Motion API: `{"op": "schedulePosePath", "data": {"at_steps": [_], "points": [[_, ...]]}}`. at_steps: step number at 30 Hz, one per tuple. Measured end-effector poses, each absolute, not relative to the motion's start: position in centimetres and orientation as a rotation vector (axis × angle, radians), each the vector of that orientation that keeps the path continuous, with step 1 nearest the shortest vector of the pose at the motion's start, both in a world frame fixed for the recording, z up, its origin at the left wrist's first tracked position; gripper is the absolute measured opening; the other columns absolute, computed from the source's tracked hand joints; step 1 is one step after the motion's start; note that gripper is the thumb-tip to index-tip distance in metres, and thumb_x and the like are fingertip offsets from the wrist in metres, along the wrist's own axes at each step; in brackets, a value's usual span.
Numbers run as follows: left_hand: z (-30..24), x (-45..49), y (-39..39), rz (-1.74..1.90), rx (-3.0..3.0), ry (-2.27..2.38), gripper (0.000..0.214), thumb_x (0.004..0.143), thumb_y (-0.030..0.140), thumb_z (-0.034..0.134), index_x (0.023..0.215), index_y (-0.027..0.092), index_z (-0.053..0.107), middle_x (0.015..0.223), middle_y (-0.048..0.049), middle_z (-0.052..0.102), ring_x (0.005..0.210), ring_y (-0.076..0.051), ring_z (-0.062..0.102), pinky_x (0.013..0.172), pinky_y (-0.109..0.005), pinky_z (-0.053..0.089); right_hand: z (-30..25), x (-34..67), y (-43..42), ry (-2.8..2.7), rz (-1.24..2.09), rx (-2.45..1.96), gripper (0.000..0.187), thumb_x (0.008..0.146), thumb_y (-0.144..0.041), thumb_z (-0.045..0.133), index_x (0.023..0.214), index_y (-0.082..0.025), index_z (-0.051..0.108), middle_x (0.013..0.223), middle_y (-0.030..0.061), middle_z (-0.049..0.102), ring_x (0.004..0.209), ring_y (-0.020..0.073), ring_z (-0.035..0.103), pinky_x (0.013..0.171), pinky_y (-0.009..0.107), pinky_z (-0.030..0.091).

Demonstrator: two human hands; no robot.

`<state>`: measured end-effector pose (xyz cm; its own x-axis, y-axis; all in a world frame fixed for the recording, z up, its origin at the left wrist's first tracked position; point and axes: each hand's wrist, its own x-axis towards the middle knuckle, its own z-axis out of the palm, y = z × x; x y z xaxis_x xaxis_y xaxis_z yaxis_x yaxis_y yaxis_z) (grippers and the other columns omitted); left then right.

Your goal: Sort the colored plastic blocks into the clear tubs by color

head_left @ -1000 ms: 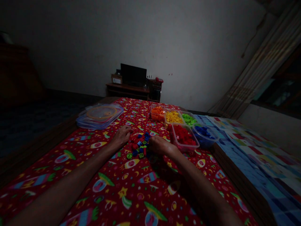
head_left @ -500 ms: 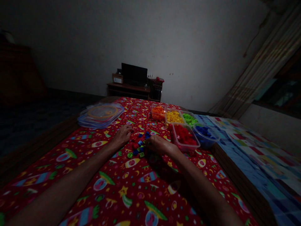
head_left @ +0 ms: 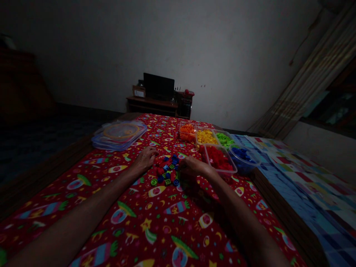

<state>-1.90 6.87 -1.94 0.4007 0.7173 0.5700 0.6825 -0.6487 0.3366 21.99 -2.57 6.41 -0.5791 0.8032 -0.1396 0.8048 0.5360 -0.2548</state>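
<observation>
A small loose pile of toy building blocks (head_left: 167,169), in blue, red and green, lies on the red patterned cloth (head_left: 172,231) between my hands. My left hand (head_left: 144,159) rests on the cloth just left of the pile, its fingers loosely bent and apart, with nothing seen in them. My right hand (head_left: 191,165) is at the pile's right side, its fingers drawn together and pointing down to the left. Whatever its fingertips hold, if anything, is hidden. Just beyond this hand stands a clear tub of red blocks (head_left: 219,158).
Clear tubs of orange blocks (head_left: 187,132), yellow blocks (head_left: 206,137), green blocks (head_left: 224,139) and blue blocks (head_left: 242,155) stand at the right. Stacked plastic lids (head_left: 119,135) lie at the left. Behind the cloth is a desk with a monitor (head_left: 158,86).
My right hand has moved a little to the right, off the pile's edge, uncovering a round blue piece and more blocks. My left hand has stayed in place.
</observation>
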Motion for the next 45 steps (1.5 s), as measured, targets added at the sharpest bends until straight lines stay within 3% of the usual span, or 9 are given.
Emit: {"op": "schedulePosePath", "data": {"at_steps": [9,14,24,31,37,42,45], "points": [[-1.7,-2.0,6.7,1.063,2.577,1.293,0.030,0.079,0.021,0.040,0.083,0.017,0.069,0.095,-0.0102,0.066,0.091,-0.023,0.061,0.086,-0.037,0.050,6.5,21.5,-3.3,2.742,-0.368,1.429,0.022,0.083,-0.009,0.051,0.090,-0.009,0.072,0.080,0.0076,0.070,0.065,0.0107,0.057,0.057,0.019,0.036],[-2.0,-1.9,6.8,1.080,2.582,1.278,0.030,0.079,0.021,0.039,0.083,0.017,0.069,0.095,-0.0102,0.066,0.092,-0.023,0.061,0.086,-0.037,0.050,6.0,20.5,-4.0,2.734,-0.168,1.443,0.024,0.084,-0.007,0.048,0.089,-0.006,0.071,0.082,0.0118,0.068,0.067,0.0125,0.056,0.061,0.021,0.037],[-2.2,-1.9,6.7,1.112,2.590,1.260,0.031,0.081,0.022,0.038,0.085,0.018,0.068,0.094,-0.0091,0.065,0.091,-0.022,0.061,0.086,-0.036,0.050,7.7,24.3,-3.2,2.919,-0.476,1.688,0.016,0.082,-0.011,0.059,0.088,-0.010,0.074,0.080,0.0066,0.071,0.067,0.0107,0.060,0.062,0.019,0.039],[-2.0,-2.1,6.8,1.100,2.584,1.289,0.030,0.081,0.024,0.039,0.083,0.020,0.069,0.095,-0.0083,0.066,0.092,-0.023,0.061,0.086,-0.036,0.050,11.3,31.8,-1.1,2.715,-0.036,2.256,0.020,0.080,-0.013,0.061,0.095,-0.013,0.074,0.091,0.0095,0.073,0.080,0.0158,0.064,0.073,0.023,0.044],[-2.3,-2.4,7.3,1.075,2.611,1.292,0.032,0.080,0.027,0.039,0.083,0.018,0.069,0.095,-0.0107,0.067,0.091,-0.025,0.062,0.083,-0.037,0.051,12.9,40.5,3.2,2.184,0.269,2.648,0.018,0.079,-0.016,0.062,0.089,-0.009,0.075,0.082,0.0119,0.073,0.081,0.0184,0.065,0.069,0.022,0.043],[-2.6,-2.4,7.5,1.102,2.598,1.300,0.033,0.080,0.027,0.038,0.083,0.019,0.069,0.094,-0.0099,0.068,0.092,-0.025,0.062,0.085,-0.038,0.051,12.4,43.6,5.2,1.971,0.232,2.784,0.017,0.078,-0.012,0.059,0.080,-0.008,0.075,0.070,0.0122,0.071,0.073,0.0180,0.066,0.065,0.021,0.044],[-2.2,-2.4,7.1,1.063,2.608,1.309,0.033,0.081,0.027,0.038,0.083,0.019,0.069,0.094,-0.0098,0.067,0.092,-0.024,0.062,0.084,-0.037,0.051,11.9,43.6,5.7,2.025,0.226,2.800,0.025,0.079,-0.017,0.059,0.097,-0.008,0.074,0.078,0.0112,0.072,0.079,0.0187,0.067,0.073,0.023,0.047]]}}
